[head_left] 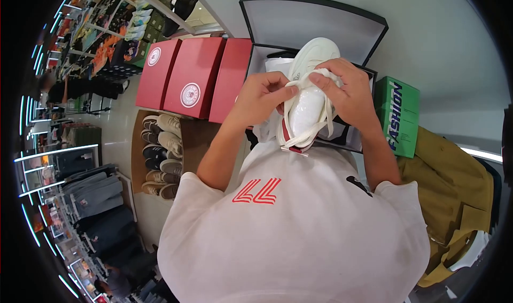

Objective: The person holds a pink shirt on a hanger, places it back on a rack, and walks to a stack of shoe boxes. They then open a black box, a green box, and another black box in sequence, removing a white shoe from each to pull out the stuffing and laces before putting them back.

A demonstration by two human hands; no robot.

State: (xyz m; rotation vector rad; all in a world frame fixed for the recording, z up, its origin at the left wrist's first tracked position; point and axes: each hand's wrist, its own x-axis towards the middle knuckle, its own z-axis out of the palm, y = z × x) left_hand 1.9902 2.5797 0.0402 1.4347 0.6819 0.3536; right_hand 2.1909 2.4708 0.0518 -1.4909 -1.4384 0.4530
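Observation:
A white sneaker (315,53) lies in front of my chest with its toe pointing away from me. Its opening is filled with a white plastic-wrapped stuffing (308,109), and a strip of red shows at the heel end. White shoelaces (327,112) loop loosely around the opening. My left hand (265,96) pinches a lace between thumb and fingers at the sneaker's left side. On the other side, my right hand (346,89) has its fingers curled closed on the lace near the top eyelets. Behind the sneaker stands an open shoe box (315,22) with dark edges.
Red shoe boxes (195,79) stand at the left, above a brown box (140,153) of several shoes. To the right are a green box (403,116) marked FASHION and an olive garment (454,180). Clothes racks (101,196) and shop shelves fill the far left.

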